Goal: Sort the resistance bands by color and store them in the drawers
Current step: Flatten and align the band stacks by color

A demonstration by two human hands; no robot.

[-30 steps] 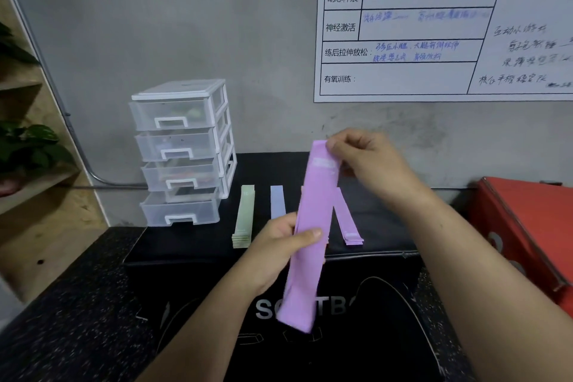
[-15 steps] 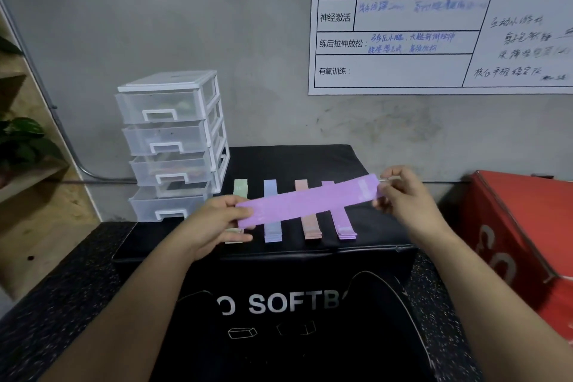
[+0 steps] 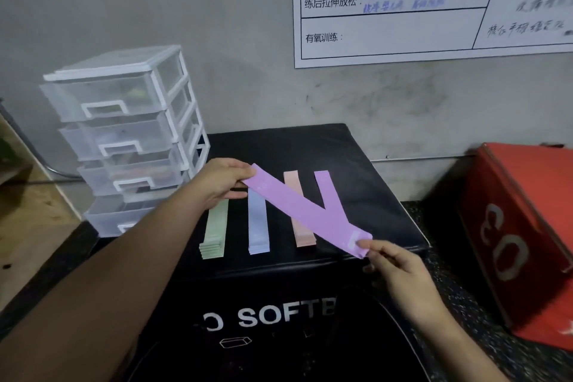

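**A purple band stretched between two hands over the sorted stacks**

We see the purple resistance band (image 3: pixel 305 211) held in the air as a flat strip. It slants from upper left down to lower right above the top of the black soft box (image 3: pixel 366 183), printed "SOFTB" on its front. The left hand (image 3: pixel 221 184) pinches the band's far end, thumb on top and fingers curled beneath. The right hand (image 3: pixel 400 270) pinches the near end between thumb and forefinger, right at a pale label patch. We cannot tell how its other fingers lie under the strip.

Below the band, four stacks lie side by side on the box top, each running front to back, their near ends close to the front edge. From left to right they are the green stack (image 3: pixel 215 231), the blue stack (image 3: pixel 258 226), the pink stack (image 3: pixel 304 236) and the purple stack (image 3: pixel 324 184). The held band crosses over the blue, pink and purple stacks, and it hides the near part of the purple one.

Just beside the box's back left corner stands the drawer unit (image 3: pixel 124 121), four translucent drawers in a white frame. The left forearm covers its foot, so we cannot tell what it stands on. Faint colours show through the drawer fronts, too blurred to name.

To the right of the box, apart from it, sits a red box (image 3: pixel 527 226). On the grey wall (image 3: pixel 155 9) behind hangs a whiteboard (image 3: pixel 403 34) with a ruled grid and handwriting.
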